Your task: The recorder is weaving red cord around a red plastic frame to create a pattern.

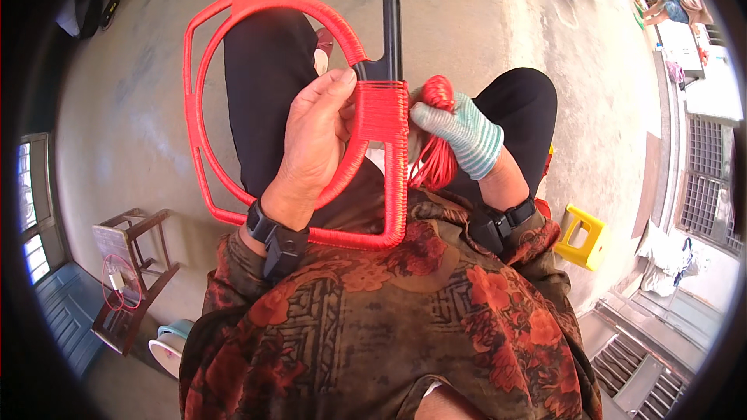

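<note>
The left hand's grip (315, 136) is bare and pinches the frame (381, 113), thumb on the near face beside a short black stretch, just above a red-wrapped panel; the other fingers are partly hidden. The right hand (465, 140), in a pale, teal-striped glove, has its grip closed around a looped bundle of red cord (438, 163), just beside the frame's right edge. The frame sits over the person's lap, leaning across the left leg (268, 85): a rounded rectangle with a ring inside, mostly bound in red, its upper right corner bare black. Black bands (280, 245) circle both wrists, below them a brown top (389, 303) with red flowers. Farther out on the grey floor (156, 109) stand a yellow stool (595, 241) to the right and a dark wooden stool (144, 225) to the left, with a pale basin (166, 354) near it.
</note>
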Available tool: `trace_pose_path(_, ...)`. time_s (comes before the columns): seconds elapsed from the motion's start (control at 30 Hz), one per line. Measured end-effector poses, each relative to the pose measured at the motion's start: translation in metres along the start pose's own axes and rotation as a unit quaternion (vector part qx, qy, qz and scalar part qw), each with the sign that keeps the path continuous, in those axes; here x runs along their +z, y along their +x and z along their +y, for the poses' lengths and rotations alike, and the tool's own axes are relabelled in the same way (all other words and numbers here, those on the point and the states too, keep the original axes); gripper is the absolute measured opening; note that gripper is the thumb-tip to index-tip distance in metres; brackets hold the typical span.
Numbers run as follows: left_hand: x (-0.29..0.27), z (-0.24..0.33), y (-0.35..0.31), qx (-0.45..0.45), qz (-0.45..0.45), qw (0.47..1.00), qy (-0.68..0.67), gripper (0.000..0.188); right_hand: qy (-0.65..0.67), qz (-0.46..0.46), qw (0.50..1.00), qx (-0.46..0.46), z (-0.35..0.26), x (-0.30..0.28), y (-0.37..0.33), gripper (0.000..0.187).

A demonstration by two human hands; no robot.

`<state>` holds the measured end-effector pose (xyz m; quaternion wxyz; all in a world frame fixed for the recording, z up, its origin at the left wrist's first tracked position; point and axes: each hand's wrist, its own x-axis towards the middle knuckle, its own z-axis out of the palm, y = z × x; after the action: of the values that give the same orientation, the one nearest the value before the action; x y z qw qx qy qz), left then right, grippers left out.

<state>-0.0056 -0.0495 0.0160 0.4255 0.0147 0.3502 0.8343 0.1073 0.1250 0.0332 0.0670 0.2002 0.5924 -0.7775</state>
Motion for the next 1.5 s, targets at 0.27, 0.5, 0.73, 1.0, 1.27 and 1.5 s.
trace_pose_path(0.27,0.002,-0.001,-0.002,-0.03,-0.015,0.995,0.096,0.019,0.37,0.021,0.914,-0.167,0.007,-0.01,0.006,0.026)
trace_pose_path(0.5,0.01,-0.002,-0.005,-0.044,-0.081,0.981,0.173,0.024,0.323,0.021,0.939,-0.121,-0.002,-0.008,0.014,0.022)
trace_pose_path(0.73,0.013,0.0,-0.008,-0.074,-0.053,0.987,0.133,0.026,-0.082,0.14,0.987,-0.013,-0.017,0.009,0.014,0.023)
trace_pose_path(1.0,-0.011,-0.012,-0.004,-0.004,-0.02,0.991,0.135,0.013,-0.1,0.156,0.982,0.047,-0.017,0.016,0.004,0.023)
trace_pose_path(1.27,-0.002,-0.01,-0.004,0.108,0.088,0.969,0.203,0.007,0.087,0.269,0.959,-0.023,-0.005,-0.029,-0.012,0.02)
trace_pose_path(1.5,0.017,0.009,0.007,0.421,0.092,0.764,0.48,0.016,-0.137,0.174,0.97,0.096,-0.003,-0.084,-0.095,0.018)
